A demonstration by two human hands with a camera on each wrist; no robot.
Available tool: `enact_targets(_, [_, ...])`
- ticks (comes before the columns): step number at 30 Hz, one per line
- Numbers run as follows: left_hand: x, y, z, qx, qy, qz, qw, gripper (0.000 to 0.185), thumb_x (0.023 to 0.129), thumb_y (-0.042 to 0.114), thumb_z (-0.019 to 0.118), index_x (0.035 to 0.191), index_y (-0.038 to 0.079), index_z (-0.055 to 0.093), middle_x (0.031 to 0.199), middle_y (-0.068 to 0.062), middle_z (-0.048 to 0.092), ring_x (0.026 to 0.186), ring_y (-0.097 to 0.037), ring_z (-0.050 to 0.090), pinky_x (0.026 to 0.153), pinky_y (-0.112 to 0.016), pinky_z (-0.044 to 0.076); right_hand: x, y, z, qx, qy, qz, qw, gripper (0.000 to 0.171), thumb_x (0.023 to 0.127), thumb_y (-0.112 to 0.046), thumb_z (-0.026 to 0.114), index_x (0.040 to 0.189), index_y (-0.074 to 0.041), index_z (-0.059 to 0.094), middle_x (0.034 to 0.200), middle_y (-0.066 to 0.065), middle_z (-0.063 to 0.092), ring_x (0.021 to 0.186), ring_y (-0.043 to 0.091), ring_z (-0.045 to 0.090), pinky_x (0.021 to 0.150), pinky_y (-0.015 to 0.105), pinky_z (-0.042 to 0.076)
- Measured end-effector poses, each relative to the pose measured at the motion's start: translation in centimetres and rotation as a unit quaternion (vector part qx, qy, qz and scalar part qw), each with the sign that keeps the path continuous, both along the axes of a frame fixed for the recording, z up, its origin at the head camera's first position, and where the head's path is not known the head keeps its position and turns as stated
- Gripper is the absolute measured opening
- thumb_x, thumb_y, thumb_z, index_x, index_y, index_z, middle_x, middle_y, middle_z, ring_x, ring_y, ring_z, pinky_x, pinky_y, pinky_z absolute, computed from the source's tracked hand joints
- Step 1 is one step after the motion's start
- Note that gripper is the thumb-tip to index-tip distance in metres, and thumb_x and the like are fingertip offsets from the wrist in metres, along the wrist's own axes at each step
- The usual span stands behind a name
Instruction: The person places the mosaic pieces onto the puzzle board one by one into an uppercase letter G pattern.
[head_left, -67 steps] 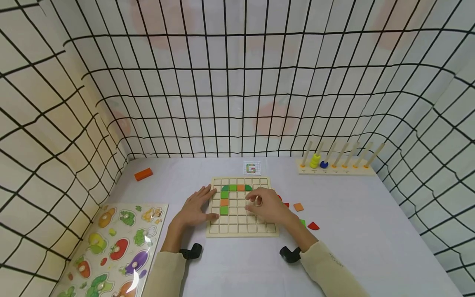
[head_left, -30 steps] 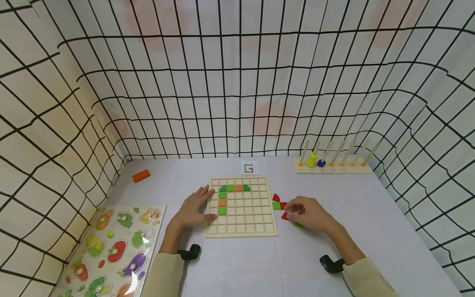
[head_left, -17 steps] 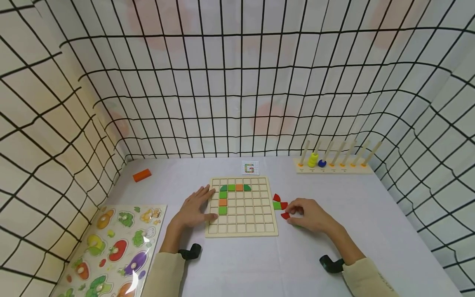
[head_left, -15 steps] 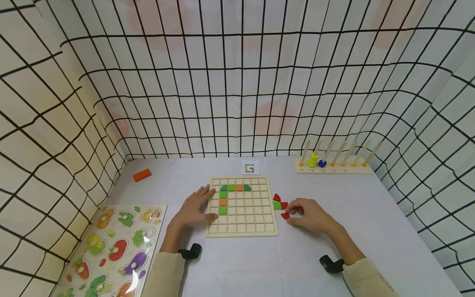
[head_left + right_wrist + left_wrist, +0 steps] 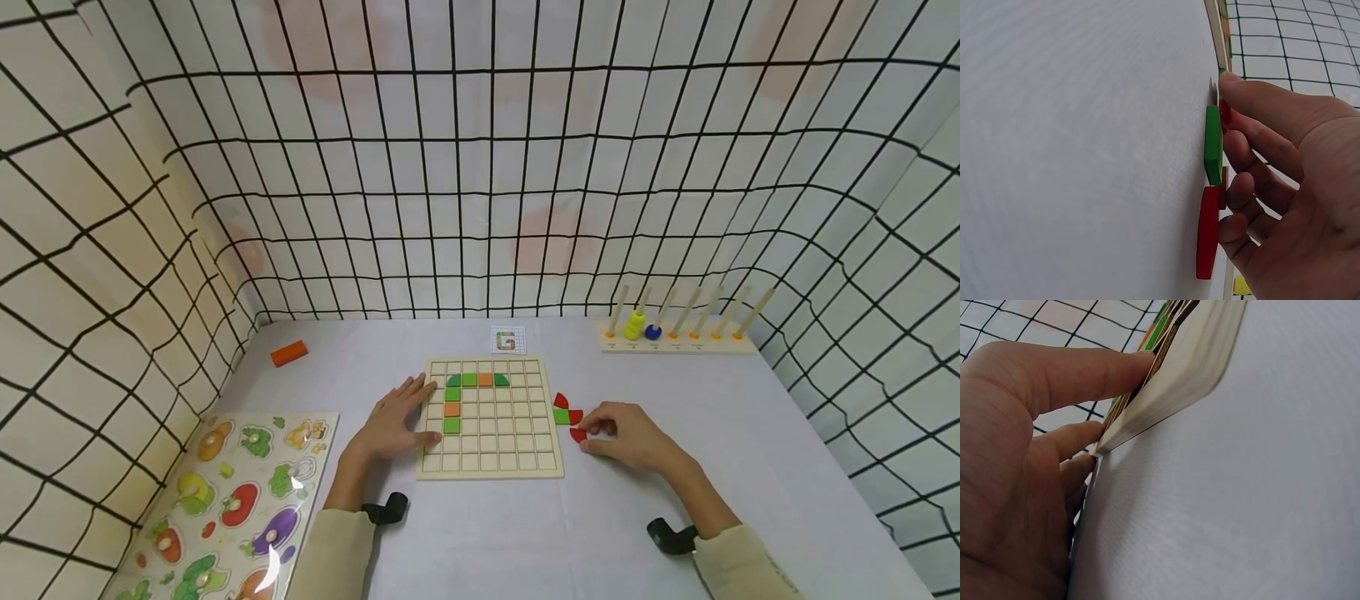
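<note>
A wooden grid board point(image 5: 487, 462) lies on the table, with green and orange tiles point(image 5: 468, 380) along its upper row and left column. My left hand point(image 5: 390, 425) rests on its left edge, fingers spread; in the left wrist view the thumb point(image 5: 1097, 378) lies over the rim. Right of the board, my right hand point(image 5: 630, 433) is curled at the loose pieces, thumb and index finger at either side of a red quarter-round piece point(image 5: 577, 435), pinching it. Close under that hand, the right wrist view has a green piece point(image 5: 1212, 147) and another red piece point(image 5: 1207, 231).
Beside the board lie a green tile point(image 5: 561, 417) and two red pieces point(image 5: 561, 401). A pattern card point(image 5: 508, 340) sits behind the board. Vegetable puzzle point(image 5: 247, 467) at left, orange block point(image 5: 288, 353) behind it, peg counting rack point(image 5: 678, 342) at back right. Black netting surrounds the table.
My right hand has left the board's upper right and moved right and down to the loose pieces, staying there over the last half second. My left hand keeps its place.
</note>
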State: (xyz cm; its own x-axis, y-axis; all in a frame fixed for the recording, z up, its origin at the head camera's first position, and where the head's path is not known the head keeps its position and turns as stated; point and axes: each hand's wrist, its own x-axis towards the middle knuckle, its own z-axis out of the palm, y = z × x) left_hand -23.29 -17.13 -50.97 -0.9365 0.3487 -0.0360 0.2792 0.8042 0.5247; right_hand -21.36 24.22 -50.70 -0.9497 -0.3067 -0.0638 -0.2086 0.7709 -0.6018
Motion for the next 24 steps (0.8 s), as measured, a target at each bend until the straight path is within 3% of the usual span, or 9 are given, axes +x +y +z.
enact_targets(13, [0.0, 0.2, 0.4, -0.004, 0.005, 0.000, 1.0000, 0.088, 0.079, 0.047, 0.069, 0.154, 0.020, 0.031, 0.163, -0.004, 0.021, 0.152, -0.028, 0.015, 0.120, -0.056, 0.015, 0.0, -0.9, 0.9, -0.012, 0.012, -0.009, 1.000, 0.022, 0.080, -0.031, 0.079, 0.098, -0.023, 0.071, 0.085, -0.010, 0.061, 0.081, 0.013, 0.052, 0.070, 0.025, 0.047])
enact_targets(24, [-0.1, 0.4, 0.0, -0.019, 0.007, 0.010, 0.9997, 0.089, 0.079, 0.052, 0.067, 0.154, 0.022, 0.030, 0.163, -0.001, 0.020, 0.152, -0.026, 0.014, 0.120, -0.056, 0.015, -0.5, -3.7, 1.5, -0.048, 0.030, 0.020, 0.998, 0.021, 0.080, -0.028, 0.080, 0.098, -0.020, 0.073, 0.082, -0.008, 0.059, 0.078, 0.016, 0.051, 0.064, 0.023, 0.043])
